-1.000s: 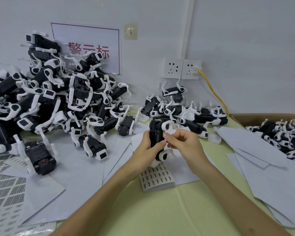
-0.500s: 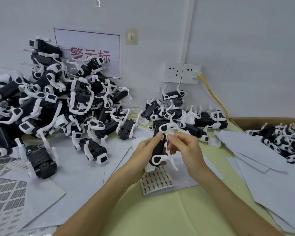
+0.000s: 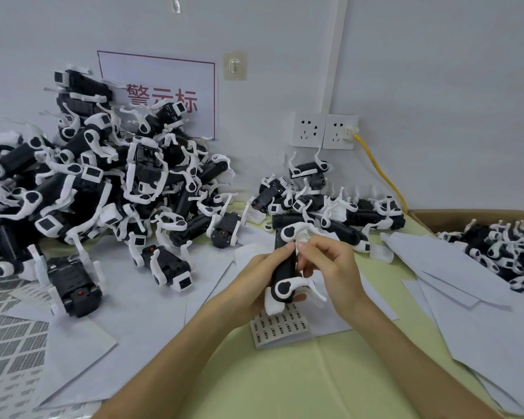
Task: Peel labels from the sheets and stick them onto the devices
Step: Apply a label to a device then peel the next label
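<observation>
A black device with white clips (image 3: 283, 267) stands upright above the table centre, gripped by my left hand (image 3: 254, 279), whose thumb lies along its side. My right hand (image 3: 327, 264) is against the device's upper right side with its fingers curled; thumb and forefinger pinch at a small white label there, mostly hidden. Below the hands lies a small label sheet (image 3: 280, 326) printed with rows of dark labels.
A big heap of devices (image 3: 97, 189) fills the left, a smaller heap (image 3: 324, 207) lies behind my hands, and a cardboard box (image 3: 502, 246) at right holds more. Loose white backing sheets (image 3: 481, 297) cover the right. Label sheets (image 3: 9, 337) lie at the left edge.
The device has been turned from facing me to edge-on and upright in my left hand. My right hand has stayed at its upper part, fingers working there.
</observation>
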Motion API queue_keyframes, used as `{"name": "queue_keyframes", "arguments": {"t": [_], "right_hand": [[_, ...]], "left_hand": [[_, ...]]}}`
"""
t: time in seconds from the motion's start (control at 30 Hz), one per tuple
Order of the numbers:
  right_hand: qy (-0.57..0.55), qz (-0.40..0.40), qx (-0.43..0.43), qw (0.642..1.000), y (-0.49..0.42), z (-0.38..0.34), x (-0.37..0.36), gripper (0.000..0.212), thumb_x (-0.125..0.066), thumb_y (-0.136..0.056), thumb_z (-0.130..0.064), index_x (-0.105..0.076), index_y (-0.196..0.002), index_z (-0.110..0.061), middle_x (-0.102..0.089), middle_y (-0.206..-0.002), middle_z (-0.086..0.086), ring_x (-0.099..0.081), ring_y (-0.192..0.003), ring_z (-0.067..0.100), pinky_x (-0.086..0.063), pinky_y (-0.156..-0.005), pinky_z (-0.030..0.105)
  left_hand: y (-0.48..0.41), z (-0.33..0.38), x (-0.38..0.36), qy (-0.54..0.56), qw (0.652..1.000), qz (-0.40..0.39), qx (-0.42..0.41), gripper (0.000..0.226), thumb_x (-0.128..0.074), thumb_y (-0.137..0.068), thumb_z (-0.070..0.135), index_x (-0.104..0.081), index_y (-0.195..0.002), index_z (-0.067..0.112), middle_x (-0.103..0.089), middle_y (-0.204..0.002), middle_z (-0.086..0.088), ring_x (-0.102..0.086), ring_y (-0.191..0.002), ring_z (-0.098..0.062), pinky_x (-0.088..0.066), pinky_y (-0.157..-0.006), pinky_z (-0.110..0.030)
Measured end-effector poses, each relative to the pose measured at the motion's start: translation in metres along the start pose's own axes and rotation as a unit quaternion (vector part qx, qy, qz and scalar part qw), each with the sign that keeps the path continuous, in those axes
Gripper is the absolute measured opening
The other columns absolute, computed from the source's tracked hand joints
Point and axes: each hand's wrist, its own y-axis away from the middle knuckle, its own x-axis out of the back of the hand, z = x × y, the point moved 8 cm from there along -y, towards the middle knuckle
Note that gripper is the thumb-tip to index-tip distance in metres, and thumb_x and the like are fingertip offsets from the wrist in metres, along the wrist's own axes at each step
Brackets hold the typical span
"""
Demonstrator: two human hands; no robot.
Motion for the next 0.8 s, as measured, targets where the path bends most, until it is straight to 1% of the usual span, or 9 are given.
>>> {"name": "queue_keyframes", "arguments": {"t": [0.1,0.17,0.2,0.27,0.4,0.5,0.57,0.73,0.8], "right_hand": [[-0.008,-0.007,-0.003,1.0,0.002,0.0,-0.002,0.035,-0.063,-0.091,-0.019,-0.062,-0.062,-0.001,-0.059,-0.063,0.015,-0.053,-0.057,0.021,-0.043,-0.053,0.034],[-0.023,-0.011,-0.004,1.0,0.002,-0.001,-0.004,0.036,-0.063,-0.091,-0.018,-0.06,-0.061,0.002,-0.057,-0.062,0.02,-0.052,-0.053,0.022,-0.041,-0.05,0.033],[-0.025,-0.011,-0.004,1.0,0.003,-0.001,-0.005,0.036,-0.062,-0.091,-0.017,-0.059,-0.061,0.002,-0.057,-0.062,0.02,-0.051,-0.052,0.022,-0.042,-0.049,0.032],[-0.023,-0.007,-0.004,1.0,0.002,-0.001,-0.004,0.035,-0.062,-0.09,-0.017,-0.059,-0.06,0.001,-0.057,-0.062,0.022,-0.05,-0.052,0.022,-0.043,-0.049,0.031],[-0.011,0.0,-0.005,1.0,0.002,0.0,-0.002,0.035,-0.063,-0.089,-0.02,-0.059,-0.061,-0.001,-0.058,-0.061,0.016,-0.051,-0.054,0.022,-0.044,-0.051,0.03],[-0.002,0.003,-0.004,1.0,0.001,0.001,-0.001,0.035,-0.066,-0.087,-0.025,-0.06,-0.061,-0.002,-0.061,-0.061,0.009,-0.053,-0.057,0.022,-0.046,-0.055,0.028],[0.0,0.006,-0.006,1.0,0.001,0.002,0.0,0.034,-0.066,-0.086,-0.026,-0.061,-0.061,-0.003,-0.062,-0.061,0.007,-0.052,-0.056,0.02,-0.046,-0.056,0.026],[-0.001,0.009,-0.013,1.0,0.001,0.004,0.001,0.032,-0.065,-0.088,-0.022,-0.061,-0.06,-0.005,-0.062,-0.061,0.006,-0.053,-0.056,0.022,-0.045,-0.055,0.024],[0.003,0.013,-0.015,1.0,0.001,0.004,0.001,0.033,-0.065,-0.088,-0.022,-0.061,-0.059,-0.007,-0.061,-0.06,0.005,-0.052,-0.057,0.022,-0.044,-0.054,0.023]], "left_hand": [[0.0,0.0,0.005,0.006,0.999,0.036,-0.001,0.038,-0.048,-0.107,0.039,-0.066,-0.097,0.007,-0.073,-0.088,-0.015,-0.071,-0.08,-0.027,-0.062,-0.072,-0.035],[0.0,0.0,0.01,0.002,0.998,0.055,-0.005,0.037,-0.048,-0.105,0.037,-0.066,-0.094,0.008,-0.074,-0.081,-0.012,-0.072,-0.069,-0.023,-0.057,-0.061,-0.025],[-0.001,0.0,0.012,-0.003,0.998,0.065,-0.008,0.036,-0.049,-0.104,0.037,-0.065,-0.094,0.007,-0.074,-0.08,-0.013,-0.072,-0.07,-0.024,-0.055,-0.064,-0.025],[-0.004,0.0,0.016,-0.009,0.997,0.082,-0.012,0.036,-0.052,-0.102,0.039,-0.066,-0.097,0.007,-0.074,-0.084,-0.015,-0.071,-0.076,-0.03,-0.053,-0.077,-0.034],[-0.004,0.001,0.014,0.003,0.996,0.085,-0.004,0.037,-0.052,-0.103,0.04,-0.066,-0.104,0.006,-0.075,-0.087,-0.017,-0.072,-0.075,-0.03,-0.059,-0.069,-0.037],[-0.002,0.0,0.011,0.004,0.998,0.067,0.003,0.051,-0.05,-0.105,0.046,-0.062,-0.123,-0.001,-0.074,-0.095,-0.019,-0.073,-0.082,-0.029,-0.062,-0.075,-0.044],[0.0,0.001,0.01,0.008,0.998,0.065,0.002,0.055,-0.05,-0.106,0.047,-0.059,-0.131,-0.001,-0.072,-0.098,-0.018,-0.072,-0.082,-0.026,-0.062,-0.075,-0.042],[0.001,0.001,0.006,0.032,0.998,0.05,0.008,0.054,-0.048,-0.105,0.045,-0.058,-0.133,0.0,-0.066,-0.097,-0.014,-0.068,-0.074,-0.022,-0.057,-0.076,-0.042],[0.0,0.0,0.005,0.037,0.999,0.04,0.003,0.048,-0.049,-0.105,0.041,-0.059,-0.131,0.002,-0.066,-0.095,-0.012,-0.067,-0.07,-0.02,-0.058,-0.074,-0.041]]}}
